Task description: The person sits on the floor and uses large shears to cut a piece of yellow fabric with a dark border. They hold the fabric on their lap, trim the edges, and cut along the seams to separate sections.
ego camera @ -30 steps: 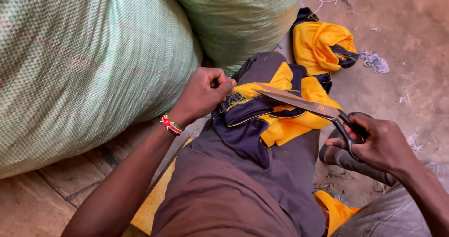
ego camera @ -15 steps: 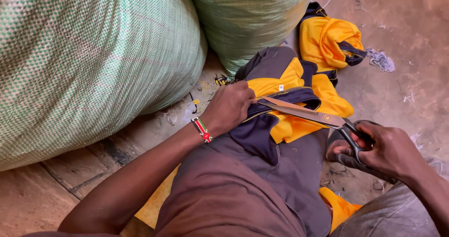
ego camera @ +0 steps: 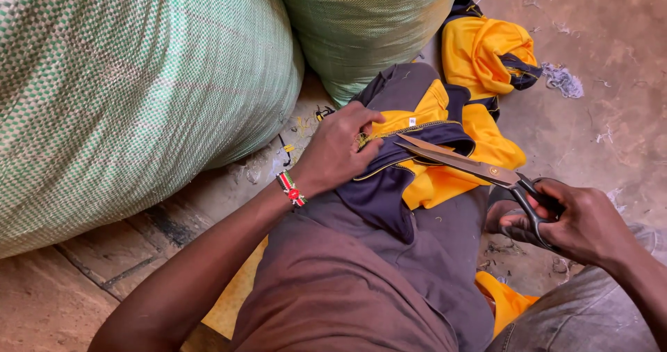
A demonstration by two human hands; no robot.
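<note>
Soft navy-and-yellow cloth, a jacket [ego camera: 424, 164], lies draped over my lap and knee, with a gold zip running along the dark edge. I judge it light and limp: it will bunch and slide unless it is pulled taut, so the place to hold it is right at the zip seam, close to the cut. My left hand [ego camera: 340, 151] does that now, fingers pinched shut on the cloth beside the zip. My right hand [ego camera: 577, 220] is closed through the black loops of the scissors [ego camera: 472, 164], whose long steel blades stand a little apart with their tips at the seam. The blades look stiff, heavy and sharp, and they point toward my left fingers. More yellow cloth [ego camera: 490, 53] lies crumpled on the dusty floor [ego camera: 611, 116] beyond, and two big green woven sacks [ego camera: 139, 95] press in on the left.
</note>
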